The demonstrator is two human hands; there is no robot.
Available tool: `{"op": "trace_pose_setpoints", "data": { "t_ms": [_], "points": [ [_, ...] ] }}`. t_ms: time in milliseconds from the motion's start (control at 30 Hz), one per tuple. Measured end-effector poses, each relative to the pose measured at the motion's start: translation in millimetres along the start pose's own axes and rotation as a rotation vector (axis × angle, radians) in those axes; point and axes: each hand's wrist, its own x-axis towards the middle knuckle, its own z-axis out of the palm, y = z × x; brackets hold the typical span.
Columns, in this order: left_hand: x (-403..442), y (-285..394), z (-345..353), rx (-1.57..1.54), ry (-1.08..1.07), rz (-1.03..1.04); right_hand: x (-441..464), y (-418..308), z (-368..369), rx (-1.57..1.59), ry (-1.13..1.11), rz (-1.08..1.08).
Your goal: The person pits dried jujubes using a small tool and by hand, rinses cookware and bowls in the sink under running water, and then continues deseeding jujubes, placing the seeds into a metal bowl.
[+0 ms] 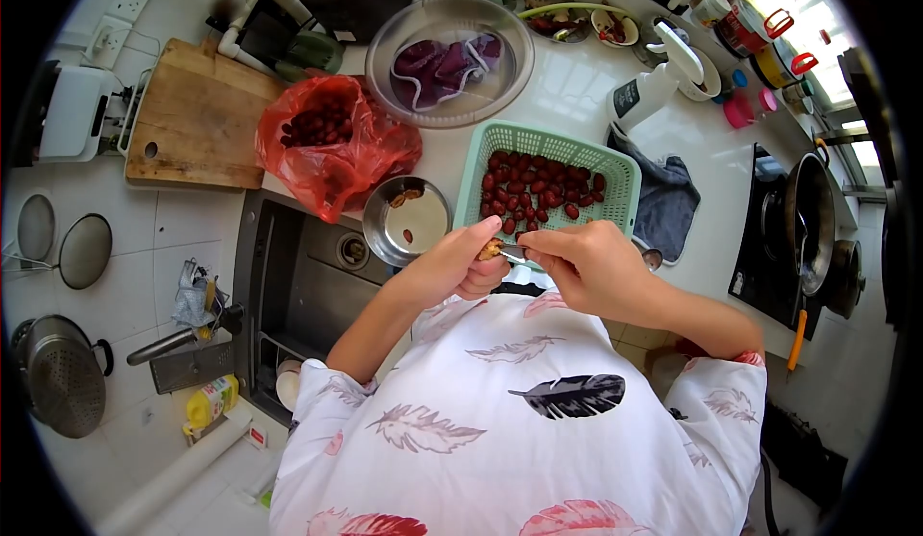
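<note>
Both my hands meet in front of my chest, just at the near edge of a green plastic basket (630,190) of red dates (538,188). Pinched in my left hand (466,262) is a small tan-brown piece, apparently an opened date (491,249). My right hand (596,262) grips a thin shiny metal tool (514,251), its tip against that piece; the tool's kind is partly hidden by my fingers. Left of the basket stands a steel bowl (423,221) with a few brown pieces inside. A round metal end (652,259) shows beyond my right hand.
A red plastic bag (327,166) of dates lies beside a wooden cutting board (197,118). The sink (317,276) is at left. Behind stands a clear basin (452,17) with purple cloth. A spray bottle (654,84), dark cloth (665,199) and stove with a pan (808,219) are right.
</note>
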Motion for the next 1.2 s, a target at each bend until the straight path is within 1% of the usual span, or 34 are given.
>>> {"op": "trace_pose_setpoints", "data": {
  "t_ms": [100,167,267,300,333,367,433,467,533,567,600,667,700,767,867,1000,1067,1133,1167,1200],
  "points": [
    [-1.6,-0.6,-2.0,-0.054,-0.046,-0.031,-0.3,2.9,0.1,0.063,-0.006,-0.008],
    [-2.2,-0.1,-2.5,-0.068,-0.066,-0.045,0.3,4.5,-0.4,0.133,-0.048,0.03],
    [-2.3,2.2,-1.1,-0.097,-0.113,-0.051,1.9,2.9,-3.8,0.139,-0.014,-0.011],
    [-0.7,1.7,1.0,-0.014,0.001,0.005,1.5,0.4,-5.1,0.138,-0.015,-0.012],
    [1.1,1.1,3.2,0.069,0.115,0.062,0.3,-3.5,-5.9,0.009,0.019,-0.01],
    [2.3,-2.1,6.1,0.069,0.115,0.063,-1.3,-7.2,-5.8,-0.119,0.054,-0.007],
    [7.2,-9.1,10.6,0.356,0.44,0.505,-2.3,-13.4,-5.0,-0.106,0.088,0.031],
    [11.1,-12.4,8.7,0.357,0.438,0.506,-2.7,-16.0,-4.1,-0.09,0.114,0.069],
    [16.6,-18.4,5.4,0.733,0.511,0.954,-2.9,-19.5,-1.0,-0.056,0.109,0.077],
    [19.2,-18.5,4.9,0.754,0.571,0.966,-3.1,-20.8,1.9,-0.064,0.124,0.077],
    [18.7,-18.4,6.4,0.756,0.572,0.964,-2.7,-21.7,4.6,-0.071,0.141,0.079],
    [17.4,-18.8,10.1,0.559,0.657,0.797,-1.9,-22.7,7.7,-0.076,0.16,0.061],
    [16.7,-20.0,10.4,0.557,0.656,0.796,-3.0,-23.6,9.1,-0.124,0.151,0.063],
    [14.8,-22.0,9.7,0.429,0.631,0.608,-3.9,-22.2,10.7,-0.169,0.14,0.063],
    [14.5,-23.3,10.0,0.444,0.607,0.558,-5.2,-19.9,12.4,-0.148,0.108,0.065],
    [18.4,-28.6,12.2,0.447,0.645,0.575,-6.2,-20.1,13.2,-0.127,0.061,0.136],
    [18.0,-28.5,14.6,0.548,0.668,0.53,-7.0,-19.1,14.7,-0.121,0.037,0.174],
    [17.0,-29.3,12.1,0.515,0.641,0.511,-5.0,-16.6,13.9,-0.009,0.002,0.262],
    [16.7,-29.7,11.2,0.483,0.614,0.492,-4.2,-15.7,13.2,-0.008,0.002,0.263],
    [16.8,-29.8,13.4,0.483,0.614,0.491,-3.6,-14.9,12.4,0.062,-0.019,0.29]
  ]
}}
